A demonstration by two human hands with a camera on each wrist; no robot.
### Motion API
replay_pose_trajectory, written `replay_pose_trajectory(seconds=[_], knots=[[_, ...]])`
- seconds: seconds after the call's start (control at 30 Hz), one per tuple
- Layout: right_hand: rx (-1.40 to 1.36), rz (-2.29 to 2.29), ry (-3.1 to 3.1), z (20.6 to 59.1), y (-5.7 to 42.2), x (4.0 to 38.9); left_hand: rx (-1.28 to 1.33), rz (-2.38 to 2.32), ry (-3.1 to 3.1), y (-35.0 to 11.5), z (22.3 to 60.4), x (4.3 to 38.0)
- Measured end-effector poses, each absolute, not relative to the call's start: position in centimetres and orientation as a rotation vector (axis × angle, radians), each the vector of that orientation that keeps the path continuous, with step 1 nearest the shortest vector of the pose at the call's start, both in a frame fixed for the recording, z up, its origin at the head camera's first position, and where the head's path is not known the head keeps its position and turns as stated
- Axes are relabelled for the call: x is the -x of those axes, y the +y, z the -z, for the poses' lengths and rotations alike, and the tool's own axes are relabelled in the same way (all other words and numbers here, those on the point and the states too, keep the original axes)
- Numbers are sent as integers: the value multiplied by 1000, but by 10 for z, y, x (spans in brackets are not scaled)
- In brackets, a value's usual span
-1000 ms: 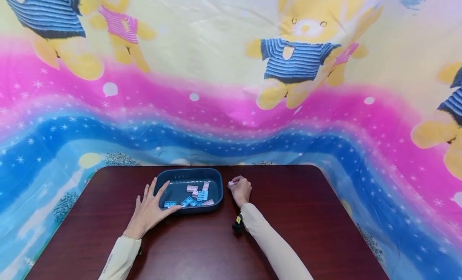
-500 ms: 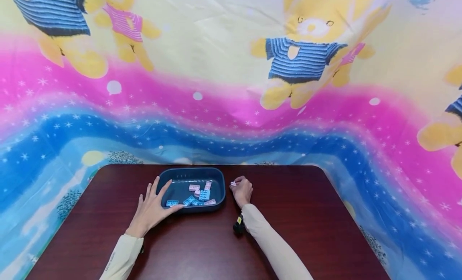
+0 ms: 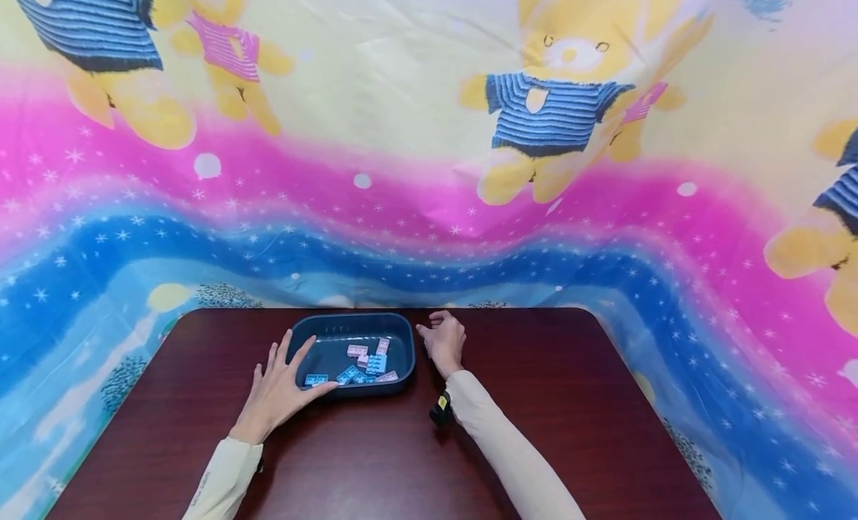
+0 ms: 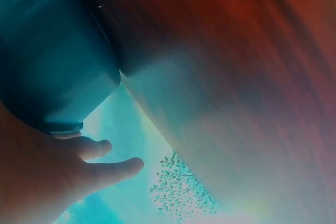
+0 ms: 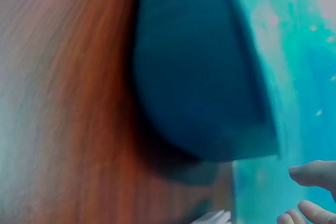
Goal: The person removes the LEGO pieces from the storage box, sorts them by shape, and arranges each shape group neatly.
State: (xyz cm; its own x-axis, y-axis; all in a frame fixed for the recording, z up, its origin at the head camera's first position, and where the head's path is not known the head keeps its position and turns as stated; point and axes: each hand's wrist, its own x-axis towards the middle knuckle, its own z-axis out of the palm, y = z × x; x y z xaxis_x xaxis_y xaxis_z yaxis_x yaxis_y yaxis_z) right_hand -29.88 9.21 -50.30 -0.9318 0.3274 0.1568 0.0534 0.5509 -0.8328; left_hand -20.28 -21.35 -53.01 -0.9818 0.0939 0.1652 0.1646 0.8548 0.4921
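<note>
A dark blue-grey tray stands near the table's far edge with several pink and blue toy bricks inside. My left hand lies at its left end, fingers spread and straight, thumb along the near rim. In the left wrist view, two straight fingertips extend past the tray's corner. Just right of the tray is my right hand, thumb and loosely bent fingers apart. The right wrist view has a pale brick-like piece low on the table, away from those fingers; the hand mostly hides it in the head view.
The dark red wooden table reaches around the tray on all sides. Behind its far edge hangs a cloth backdrop printed with bears and snowflakes. A small black device with a yellow label sits on my right wrist.
My right hand has let go of the pink brick it pinched, its thumb and fingers now parted and raised slightly toward the far edge. The left hand and tray hold their places.
</note>
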Motion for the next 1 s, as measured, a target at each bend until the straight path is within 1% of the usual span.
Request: replay_pose_trajectory(seconds=[0.17,0.5,0.8,1.0], knots=[[229,-1340,-2494,489,79,294,199,787,-2892,-215,531,202],[77,-1351,-2515,476,53,289,191,744,-2875,-215,532,204],[-149,-1342,-2595,483,33,286,189,715,-2882,-213,532,205],[-219,-1335,-2670,491,20,286,193,715,-2877,-216,534,205]])
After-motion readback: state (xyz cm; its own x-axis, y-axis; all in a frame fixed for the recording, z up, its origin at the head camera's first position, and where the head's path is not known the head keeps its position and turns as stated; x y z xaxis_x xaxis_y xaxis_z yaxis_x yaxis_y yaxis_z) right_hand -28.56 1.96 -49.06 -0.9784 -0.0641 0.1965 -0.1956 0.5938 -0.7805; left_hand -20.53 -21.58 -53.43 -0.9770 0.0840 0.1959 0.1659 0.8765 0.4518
